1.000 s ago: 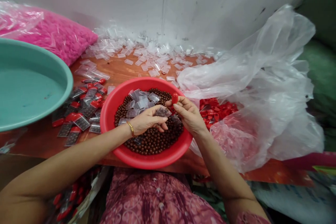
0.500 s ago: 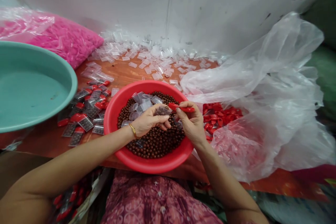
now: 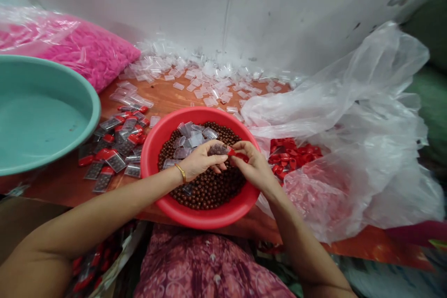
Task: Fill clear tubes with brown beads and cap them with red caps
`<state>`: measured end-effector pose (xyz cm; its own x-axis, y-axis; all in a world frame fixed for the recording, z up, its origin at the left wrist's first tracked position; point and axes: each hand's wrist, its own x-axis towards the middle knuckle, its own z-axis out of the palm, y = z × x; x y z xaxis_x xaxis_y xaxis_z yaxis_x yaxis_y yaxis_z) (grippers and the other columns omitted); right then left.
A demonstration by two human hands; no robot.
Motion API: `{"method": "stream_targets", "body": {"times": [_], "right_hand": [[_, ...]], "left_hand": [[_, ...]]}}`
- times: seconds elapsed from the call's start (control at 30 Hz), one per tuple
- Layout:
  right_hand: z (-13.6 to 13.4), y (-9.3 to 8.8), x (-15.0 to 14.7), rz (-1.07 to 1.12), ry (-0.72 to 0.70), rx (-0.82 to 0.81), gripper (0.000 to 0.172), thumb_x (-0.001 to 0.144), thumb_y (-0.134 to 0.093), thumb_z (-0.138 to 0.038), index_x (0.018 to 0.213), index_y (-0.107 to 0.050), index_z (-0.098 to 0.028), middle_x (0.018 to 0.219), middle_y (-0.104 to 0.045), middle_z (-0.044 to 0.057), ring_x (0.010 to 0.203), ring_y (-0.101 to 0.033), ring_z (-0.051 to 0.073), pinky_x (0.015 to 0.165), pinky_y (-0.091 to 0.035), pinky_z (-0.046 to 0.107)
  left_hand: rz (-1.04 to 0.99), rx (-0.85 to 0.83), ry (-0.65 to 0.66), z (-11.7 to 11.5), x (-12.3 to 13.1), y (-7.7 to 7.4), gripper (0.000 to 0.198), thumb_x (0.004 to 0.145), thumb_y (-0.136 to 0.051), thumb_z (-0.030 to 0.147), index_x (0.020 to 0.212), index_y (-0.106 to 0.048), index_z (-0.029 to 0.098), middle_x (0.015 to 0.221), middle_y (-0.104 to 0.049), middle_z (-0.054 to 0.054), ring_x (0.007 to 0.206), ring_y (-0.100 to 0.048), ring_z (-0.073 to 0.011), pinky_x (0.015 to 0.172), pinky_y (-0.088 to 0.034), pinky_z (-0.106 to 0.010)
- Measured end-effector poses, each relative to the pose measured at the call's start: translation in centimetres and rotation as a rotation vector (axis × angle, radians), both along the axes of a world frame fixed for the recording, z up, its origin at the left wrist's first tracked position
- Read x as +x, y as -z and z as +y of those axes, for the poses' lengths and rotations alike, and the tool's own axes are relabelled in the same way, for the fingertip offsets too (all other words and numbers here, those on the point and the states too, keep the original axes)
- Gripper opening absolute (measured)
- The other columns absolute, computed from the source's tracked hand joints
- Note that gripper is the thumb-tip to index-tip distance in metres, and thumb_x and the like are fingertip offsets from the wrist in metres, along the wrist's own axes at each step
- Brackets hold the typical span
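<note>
A red basin (image 3: 164, 198) in front of me holds many small brown balls (image 3: 206, 191) and several clear little cases (image 3: 190, 139). Over it, my left hand (image 3: 200, 160) pinches a clear case filled with brown balls (image 3: 218, 150). My right hand (image 3: 253, 165) grips a red cap (image 3: 239, 153) pressed against the open end of that case. Both hands meet above the basin's middle.
Filled red-capped cases (image 3: 115, 142) lie left of the basin. A teal basin (image 3: 45, 111) stands far left, a pink bag (image 3: 87, 51) behind it. Loose clear cases (image 3: 206, 79) litter the back of the wooden table. A clear plastic bag (image 3: 349, 116) with red caps (image 3: 293, 153) lies right.
My right hand brought the red cap from above the basin's rim down and left onto the end of the filled case. The left hand stayed almost still.
</note>
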<state>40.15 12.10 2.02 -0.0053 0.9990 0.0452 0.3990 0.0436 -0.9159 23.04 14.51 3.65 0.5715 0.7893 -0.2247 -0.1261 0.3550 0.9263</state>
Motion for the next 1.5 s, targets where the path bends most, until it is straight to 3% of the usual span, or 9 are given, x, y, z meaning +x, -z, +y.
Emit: {"method": "stream_targets", "body": {"times": [0.1, 0.23, 0.53, 0.77, 0.9, 1.13, 1.27, 1.37, 1.5], "right_hand": [[0.6, -0.8, -0.1, 0.239, -0.016, -0.046, 0.035, 0.075, -0.056, -0.036, 0.107, -0.051, -0.021, 0.078, -0.058, -0.001, 0.06, -0.052, 0.01, 0.057, -0.046, 0.024], [1.3, -1.8, -0.6, 0.394, -0.121, -0.014, 0.03, 0.074, -0.06, -0.038, 0.097, -0.048, -0.023, 0.088, -0.06, 0.0, 0.063, -0.053, 0.009, 0.058, -0.046, 0.023], [1.9, -1.3, -1.3, 0.235, -0.265, 0.092, 0.023, 0.079, -0.056, -0.033, 0.096, -0.047, -0.022, 0.092, -0.055, 0.002, 0.076, -0.054, 0.012, 0.065, -0.045, 0.024], [3.2, -0.5, -0.7, 0.11, -0.124, 0.107, 0.019, 0.079, -0.053, -0.037, 0.087, -0.052, -0.02, 0.08, -0.055, 0.0, 0.074, -0.053, 0.013, 0.07, -0.044, 0.027], [2.2, -1.3, -1.1, 0.096, -0.212, 0.058, 0.023, 0.082, -0.049, -0.041, 0.085, -0.054, -0.019, 0.075, -0.055, 0.0, 0.071, -0.053, 0.013, 0.068, -0.044, 0.027], [1.2, -1.4, -1.0, -0.03, -0.117, 0.15, 0.023, 0.085, -0.047, -0.04, 0.095, -0.052, -0.019, 0.088, -0.058, 0.002, 0.079, -0.054, 0.014, 0.072, -0.044, 0.026], [0.8, -1.8, -0.5, -0.17, -0.236, 0.072, 0.027, 0.088, -0.044, -0.042, 0.089, -0.057, -0.019, 0.079, -0.058, 0.002, 0.072, -0.053, 0.014, 0.067, -0.042, 0.026], [0.8, -1.6, -0.5, -0.127, -0.31, 0.029, 0.033, 0.088, -0.044, -0.047, 0.092, -0.059, -0.018, 0.07, -0.053, 0.0, 0.062, -0.048, 0.012, 0.056, -0.04, 0.024], [1.3, -0.5, -0.6, 0.067, -0.2, -0.107, 0.051, 0.082, -0.044, -0.06, 0.104, -0.057, -0.016, 0.056, -0.04, -0.005, 0.043, -0.035, 0.008, 0.039, -0.029, 0.022]], "left_hand": [[0.011, -0.051, 0.012, 0.2, -0.1, -0.1, 0.032, 0.066, -0.068, 0.032, 0.088, -0.053, 0.014, 0.073, -0.062, 0.001, 0.051, -0.057, -0.0066, 0.048, -0.045, -0.018], [0.004, -0.108, 0.095, 0.4, -0.2, -0.1, 0.026, 0.065, -0.065, 0.032, 0.079, -0.053, 0.013, 0.069, -0.064, -0.001, 0.041, -0.054, -0.0066, 0.041, -0.042, -0.018], [-0.031, -0.144, 0.095, 0.7, -0.2, -0.3, 0.018, 0.066, -0.061, 0.027, 0.074, -0.053, 0.013, 0.059, -0.061, 0.001, 0.035, -0.05, -0.0063, 0.037, -0.039, -0.017], [-0.003, -0.141, -0.072, 0.7, -0.3, -0.3, 0.023, 0.063, -0.058, 0.018, 0.086, -0.051, 0.015, 0.066, -0.061, 0.003, 0.042, -0.053, -0.0063, 0.042, -0.041, -0.017], [0.07, -0.042, -0.037, 0.5, 0.0, -0.1, 0.018, 0.063, -0.056, 0.016, 0.08, -0.052, 0.014, 0.063, -0.059, 0.004, 0.043, -0.051, -0.005, 0.043, -0.039, -0.016], [0.175, 0.065, -0.024, 0.3, 0.1, -0.2, 0.017, 0.065, -0.055, 0.015, 0.082, -0.053, 0.015, 0.058, -0.056, 0.005, 0.043, -0.048, -0.0039, 0.044, -0.037, -0.015], [0.239, 0.111, -0.028, 0.4, 0.3, -0.1, 0.014, 0.068, -0.055, 0.017, 0.081, -0.054, 0.015, 0.054, -0.052, 0.006, 0.043, -0.047, -0.0054, 0.044, -0.036, -0.016], [0.264, 0.312, -0.134, 0.4, 0.0, -0.2, 0.01, 0.069, -0.057, 0.016, 0.079, -0.058, 0.016, 0.062, -0.057, 0.004, 0.055, -0.052, -0.0074, 0.053, -0.041, -0.018], [0.282, 0.545, -0.462, 0.2, -3.2, -1.1, 0.014, 0.071, -0.061, 0.021, 0.085, -0.061, 0.017, 0.083, -0.064, 0.0, 0.075, -0.057, -0.0103, 0.07, -0.045, -0.021]]}}
